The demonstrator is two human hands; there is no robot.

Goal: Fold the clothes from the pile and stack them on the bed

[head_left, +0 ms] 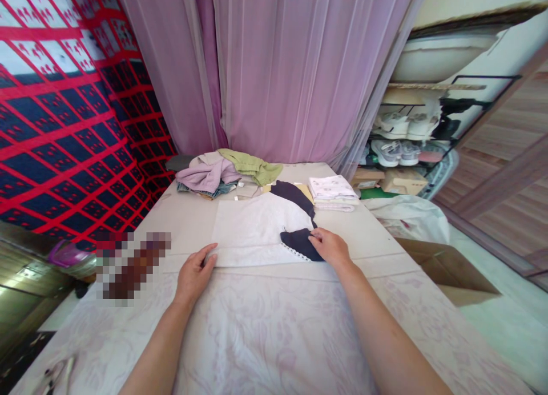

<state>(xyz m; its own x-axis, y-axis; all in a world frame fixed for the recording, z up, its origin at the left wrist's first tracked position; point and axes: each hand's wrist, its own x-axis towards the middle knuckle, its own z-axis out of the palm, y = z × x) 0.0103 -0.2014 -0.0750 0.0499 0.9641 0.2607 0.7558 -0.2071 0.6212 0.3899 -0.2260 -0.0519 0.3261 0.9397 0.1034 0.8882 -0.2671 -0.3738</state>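
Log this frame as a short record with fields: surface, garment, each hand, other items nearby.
surface: bed with pale floral sheet
garment: white shirt with dark sleeves, laid flat
left hand: open, fingertips at the shirt's near left corner
right hand: resting on a dark sleeve
behind: clothes pile; folded stack
right: cardboard box on floor

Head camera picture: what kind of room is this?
Probably a room at home where laundry gets folded: a pile of clothes, a folded stack, a shoe rack, pink curtains.
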